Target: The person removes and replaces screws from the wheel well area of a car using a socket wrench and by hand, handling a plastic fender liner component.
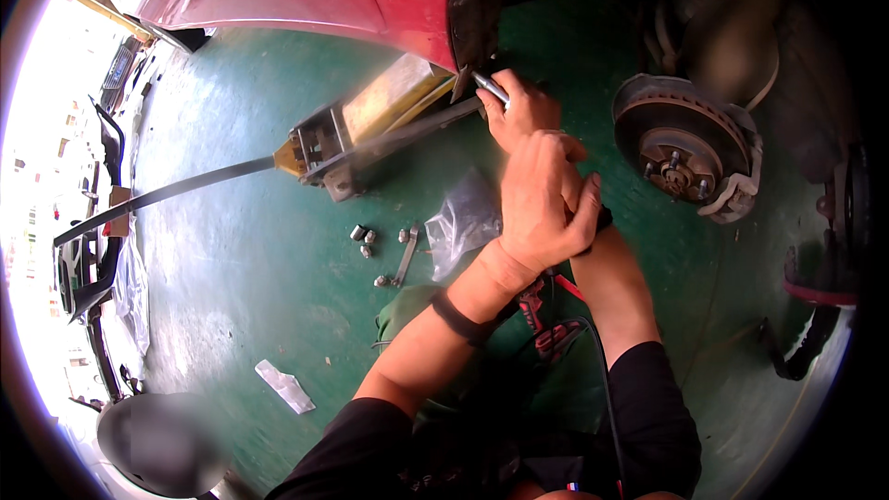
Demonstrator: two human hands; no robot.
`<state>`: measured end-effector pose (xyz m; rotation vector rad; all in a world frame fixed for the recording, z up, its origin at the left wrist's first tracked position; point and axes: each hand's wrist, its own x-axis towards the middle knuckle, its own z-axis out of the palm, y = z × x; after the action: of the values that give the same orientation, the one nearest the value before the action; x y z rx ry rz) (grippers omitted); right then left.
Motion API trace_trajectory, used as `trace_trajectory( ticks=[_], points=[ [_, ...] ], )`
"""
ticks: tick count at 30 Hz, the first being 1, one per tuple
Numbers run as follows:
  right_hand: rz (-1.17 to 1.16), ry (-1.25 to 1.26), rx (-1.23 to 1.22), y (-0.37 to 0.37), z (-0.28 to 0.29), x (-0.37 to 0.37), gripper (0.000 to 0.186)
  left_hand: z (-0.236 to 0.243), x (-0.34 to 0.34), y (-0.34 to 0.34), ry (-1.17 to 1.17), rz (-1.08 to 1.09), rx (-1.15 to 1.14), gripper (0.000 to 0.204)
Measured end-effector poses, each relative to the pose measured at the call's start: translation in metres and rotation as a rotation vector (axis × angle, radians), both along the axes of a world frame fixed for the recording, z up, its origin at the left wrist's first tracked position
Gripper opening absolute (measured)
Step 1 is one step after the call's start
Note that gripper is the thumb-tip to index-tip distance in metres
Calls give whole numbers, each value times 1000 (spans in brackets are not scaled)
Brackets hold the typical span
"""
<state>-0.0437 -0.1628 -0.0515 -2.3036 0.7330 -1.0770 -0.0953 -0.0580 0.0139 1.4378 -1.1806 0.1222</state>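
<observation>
- In the upper middle of the frame, we see the silver tool (492,89), clamped in the right hand (530,118).
- Its long axis slants; the upper-left end points toward the red car panel (407,14).
- The left hand (544,199) crosses over the right one; we cannot tell its grip.
</observation>
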Motion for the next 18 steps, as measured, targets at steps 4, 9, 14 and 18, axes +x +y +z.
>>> trace_trajectory(
  ticks=[4, 9, 14, 18],
  points=[
    [385, -32, 987, -25, 6, 4, 32, -2, 8, 2, 39, 83, 47, 25],
    [527, -245, 1585, -28, 8, 0, 31, 2, 7, 2, 51, 35, 69, 26],
    [-6, 16, -187, -3, 4, 1, 19, -9, 13, 4, -4, 123, 76, 24],
    [338, 9, 944, -20, 20, 1, 28, -11, 20, 6, 11, 128, 86, 25]
  ],
)
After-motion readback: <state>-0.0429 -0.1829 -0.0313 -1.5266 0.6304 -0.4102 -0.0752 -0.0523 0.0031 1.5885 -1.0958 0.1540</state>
